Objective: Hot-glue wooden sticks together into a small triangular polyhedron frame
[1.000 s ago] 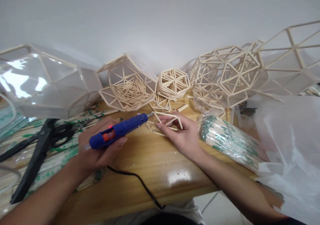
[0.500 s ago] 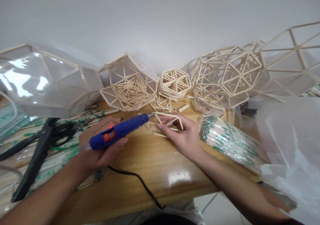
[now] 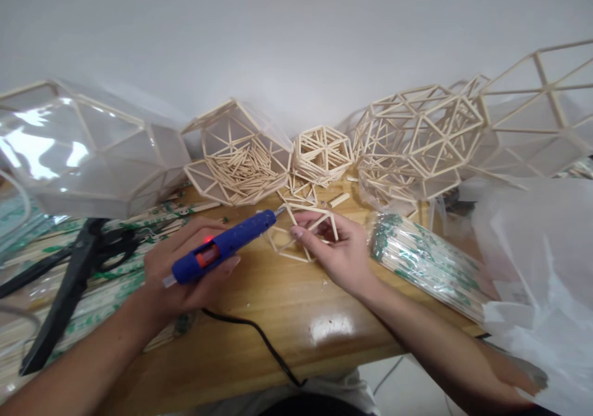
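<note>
My left hand [image 3: 180, 268] is closed around a blue hot glue gun [image 3: 227, 243] with a red light glowing on it. A clear glue stick pokes out of its back end, and the nozzle meets the upper left corner of a small wooden stick frame [image 3: 300, 257]. Between thumb and fingers, my right hand [image 3: 340, 246] pinches that frame, which is made of short sticks joined in triangles. Part of the frame is hidden behind my right fingers. A black cord [image 3: 259, 329] runs from the gun down over the table edge.
Behind my hands stand a stick bowl [image 3: 231, 126] full of cut sticks, a small stick ball [image 3: 324, 147] and larger stick domes [image 3: 430, 132]. Wrapped chopsticks [image 3: 426, 265] lie right. Black-handled scissors or cutters [image 3: 69, 292] rest left on more packets. White plastic [image 3: 537, 280] hangs at right.
The frame has tilted slightly in my right hand, showing more of its lower edge. The glue gun has shifted slightly, and its back end sits a little lower and to the right.
</note>
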A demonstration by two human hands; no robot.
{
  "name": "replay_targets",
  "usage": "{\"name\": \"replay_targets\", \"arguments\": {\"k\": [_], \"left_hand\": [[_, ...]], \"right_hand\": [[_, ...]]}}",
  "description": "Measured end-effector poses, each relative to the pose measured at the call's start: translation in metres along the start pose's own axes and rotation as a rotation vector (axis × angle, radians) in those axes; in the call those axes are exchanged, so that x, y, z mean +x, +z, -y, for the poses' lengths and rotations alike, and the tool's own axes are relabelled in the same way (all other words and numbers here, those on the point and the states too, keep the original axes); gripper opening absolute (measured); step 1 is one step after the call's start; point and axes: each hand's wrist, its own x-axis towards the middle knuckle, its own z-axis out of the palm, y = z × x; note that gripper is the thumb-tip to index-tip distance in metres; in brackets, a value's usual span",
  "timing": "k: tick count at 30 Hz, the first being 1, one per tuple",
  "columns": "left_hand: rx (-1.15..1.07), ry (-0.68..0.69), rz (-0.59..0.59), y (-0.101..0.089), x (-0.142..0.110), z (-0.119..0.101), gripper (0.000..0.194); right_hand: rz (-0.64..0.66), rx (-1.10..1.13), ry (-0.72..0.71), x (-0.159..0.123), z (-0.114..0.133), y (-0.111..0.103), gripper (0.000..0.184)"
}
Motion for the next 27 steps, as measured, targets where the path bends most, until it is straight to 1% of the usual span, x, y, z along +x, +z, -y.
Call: {"name": "replay_targets", "arguments": {"k": [5, 7, 11, 14, 16, 18, 22, 24, 27], "left_hand": [[-0.002, 0.043, 0.000, 0.003, 0.000, 0.000, 0.013], [0.008, 0.041, -0.008, 0.004, 0.000, -0.001, 0.012], [0.014, 0.044, -0.033, 0.004, 0.000, 0.000, 0.007], [0.024, 0.044, -0.026, 0.004, 0.000, 0.000, 0.006], [0.033, 0.037, -0.021, 0.004, 0.001, 0.000, 0.004], [0.032, 0.039, -0.024, 0.003, 0.002, -0.001, 0.002], [0.024, 0.047, -0.022, 0.003, 0.004, -0.003, 0.005], [0.012, 0.046, -0.019, 0.002, 0.004, -0.004, 0.004], [-0.016, 0.043, -0.014, 0.002, 0.003, -0.003, 0.004]], "right_hand": [[0.082, 0.099, 0.104, 0.003, 0.003, -0.003, 0.028], [0.112, 0.123, 0.138, 0.003, 0.004, -0.003, 0.029], [0.109, 0.137, 0.129, 0.003, 0.001, -0.002, 0.024], [0.051, 0.090, 0.034, 0.001, -0.001, -0.001, 0.013], [0.002, 0.026, -0.059, 0.000, -0.003, 0.000, 0.010], [-0.030, -0.040, -0.157, -0.001, -0.004, 0.001, 0.011], [-0.045, -0.136, -0.318, -0.002, -0.006, 0.001, 0.014], [-0.050, -0.159, -0.372, -0.002, -0.007, 0.001, 0.016], [-0.052, -0.177, -0.412, -0.002, -0.007, 0.001, 0.016]]}}
